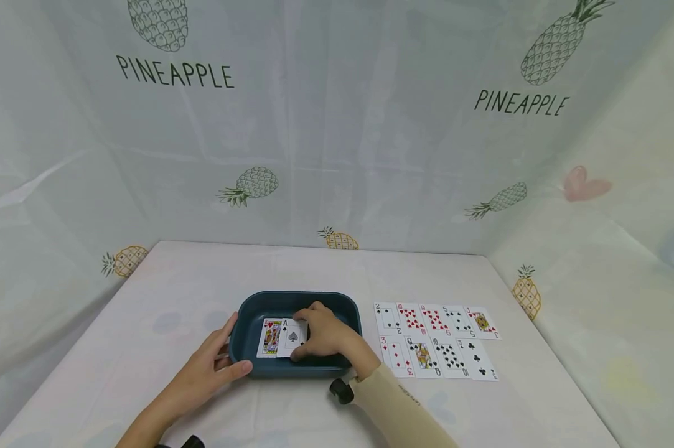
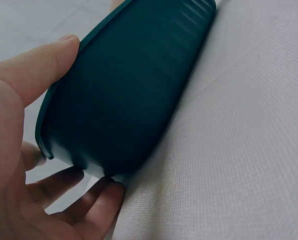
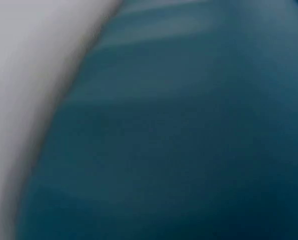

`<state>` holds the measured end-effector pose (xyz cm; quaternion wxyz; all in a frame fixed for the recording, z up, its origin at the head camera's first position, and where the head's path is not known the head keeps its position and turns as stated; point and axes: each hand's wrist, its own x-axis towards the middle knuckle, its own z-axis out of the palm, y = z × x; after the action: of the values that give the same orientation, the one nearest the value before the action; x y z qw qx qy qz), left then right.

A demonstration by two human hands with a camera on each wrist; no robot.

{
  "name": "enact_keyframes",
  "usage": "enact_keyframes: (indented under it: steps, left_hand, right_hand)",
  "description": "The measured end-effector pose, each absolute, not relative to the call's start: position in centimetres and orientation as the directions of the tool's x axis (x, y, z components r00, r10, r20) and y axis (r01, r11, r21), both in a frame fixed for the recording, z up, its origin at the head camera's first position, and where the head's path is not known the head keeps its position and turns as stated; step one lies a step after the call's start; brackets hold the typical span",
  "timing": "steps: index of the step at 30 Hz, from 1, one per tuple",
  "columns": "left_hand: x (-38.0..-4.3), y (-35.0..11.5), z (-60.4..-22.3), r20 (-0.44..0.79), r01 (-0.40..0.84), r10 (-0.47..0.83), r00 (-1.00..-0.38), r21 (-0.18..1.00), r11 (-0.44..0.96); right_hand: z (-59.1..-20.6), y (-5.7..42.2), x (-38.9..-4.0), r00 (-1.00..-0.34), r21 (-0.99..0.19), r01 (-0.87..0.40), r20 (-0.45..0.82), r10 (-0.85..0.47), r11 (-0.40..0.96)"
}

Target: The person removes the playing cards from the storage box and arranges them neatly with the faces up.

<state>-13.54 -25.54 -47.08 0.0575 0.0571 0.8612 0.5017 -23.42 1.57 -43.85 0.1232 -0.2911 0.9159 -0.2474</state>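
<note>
A dark teal tray (image 1: 292, 371) stands on the table. My left hand (image 1: 206, 372) holds its left end, thumb over the near rim and fingers against the end wall; the left wrist view shows the same grip on the tray (image 2: 113, 90). Reaching inside, my right hand (image 1: 327, 333) has its thumb and fingers at the near and far edges of an ace of spades (image 1: 292, 336), pinching it. A king card (image 1: 270, 339) lies partly under the ace. Only the blurred tray wall (image 3: 149, 140) fills most of the right wrist view, without the hand.
To the tray's right, playing cards lie face up in two overlapping rows, among them a two of spades (image 1: 388, 318), a jack (image 1: 485, 323), a three of diamonds (image 1: 394, 356) and a three of clubs (image 1: 479, 361). A pineapple-print sheet (image 1: 370, 124) hangs behind the white-covered table (image 1: 292, 267).
</note>
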Motion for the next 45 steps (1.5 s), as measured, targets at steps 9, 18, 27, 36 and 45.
enact_keyframes:
  steps: [9,18,27,36,45]
  left_hand:
    - [-13.5,-25.5,-47.2,-0.045,0.031,0.149,-0.988,0.881,0.472]
    - [-13.5,-25.4,-47.1,-0.052,0.021,0.133,-0.99,0.868,0.495]
    - [-13.7,-25.7,-47.4,-0.033,0.044,0.153,-0.988,0.879,0.476]
    - [-13.6,-25.6,-47.3,-0.022,0.058,0.164,-0.986,0.885,0.462]
    - [-13.6,-25.5,-47.2,-0.027,0.052,0.159,-0.987,0.882,0.468]
  right_hand:
    - [-43.0,2.7,-23.9,-0.769,-0.535,-0.511,-0.066,-0.636,0.673]
    - [-41.2,4.4,-23.9,-0.759,-0.519,-0.545,-0.027,-0.65,0.658]
    - [-39.7,7.1,-24.2,-0.751,-0.543,-0.563,0.022,-0.66,0.623]
    - [-38.3,11.5,-24.2,-0.755,-0.553,-0.573,0.068,-0.652,0.605]
    - [-38.1,17.2,-23.1,-0.771,-0.516,-0.583,0.107,-0.627,0.628]
